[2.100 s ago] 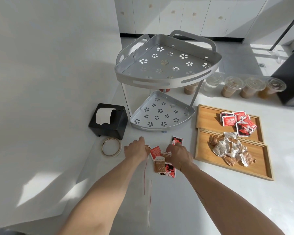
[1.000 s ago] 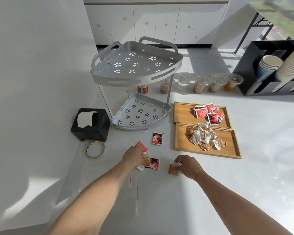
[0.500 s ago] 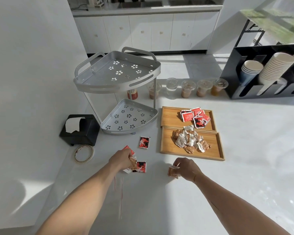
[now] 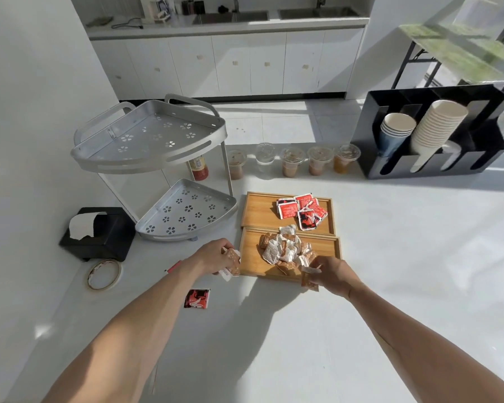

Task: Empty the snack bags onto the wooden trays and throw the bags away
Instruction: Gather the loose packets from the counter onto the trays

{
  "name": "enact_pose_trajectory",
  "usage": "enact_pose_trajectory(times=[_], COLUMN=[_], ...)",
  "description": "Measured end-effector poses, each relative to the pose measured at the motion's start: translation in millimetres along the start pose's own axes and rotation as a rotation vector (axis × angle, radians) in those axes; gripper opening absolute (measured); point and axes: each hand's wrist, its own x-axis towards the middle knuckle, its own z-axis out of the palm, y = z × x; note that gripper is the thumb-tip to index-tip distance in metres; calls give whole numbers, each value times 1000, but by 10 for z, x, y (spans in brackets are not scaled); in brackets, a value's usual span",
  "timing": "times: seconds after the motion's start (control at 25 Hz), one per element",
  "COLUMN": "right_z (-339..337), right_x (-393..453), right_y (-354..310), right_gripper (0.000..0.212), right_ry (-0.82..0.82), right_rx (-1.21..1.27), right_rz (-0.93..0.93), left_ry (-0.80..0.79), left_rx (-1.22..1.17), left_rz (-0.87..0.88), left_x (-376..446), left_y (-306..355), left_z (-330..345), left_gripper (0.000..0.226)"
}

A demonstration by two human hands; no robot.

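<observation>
Brown snack packets point(image 4: 232, 261) are pinched in the left hand point(image 4: 214, 255) just off the near tray point(image 4: 250, 266)'s left edge, and another brown packet point(image 4: 309, 279) is clasped in the right hand point(image 4: 333, 276) over that tray's near edge. Most sorting looks done: red packets point(image 4: 301, 210) are piled on the far tray point(image 4: 259, 210), brown and white ones point(image 4: 282, 251) on the near tray, while one red packet point(image 4: 197, 298) is left on the bench. No outer bag or bin can be made out, possibly hidden beneath the arms.
</observation>
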Motion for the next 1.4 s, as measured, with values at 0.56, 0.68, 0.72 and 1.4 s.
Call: enact_pose_trajectory(times=[0.56, 0.68, 0.72, 1.4], right_z=[-299, -259, -244, -112], right_x=[732, 825, 839, 422], right_y=[264, 296, 312, 103], right_gripper=[25, 23, 22, 39], right_ry=[-4, -13, -4, 237], right_rx=[-57, -128, -154, -395], right_rz=[52, 42, 31, -142], left_ry=[94, 100, 109, 317], left_rx=[103, 163, 210, 338], left_rz=[-35, -32, -20, -43], left_x=[735, 785, 783, 289], left_y=[423, 408, 404, 133], left_z=[568, 602, 613, 665], left_gripper=[39, 37, 35, 45])
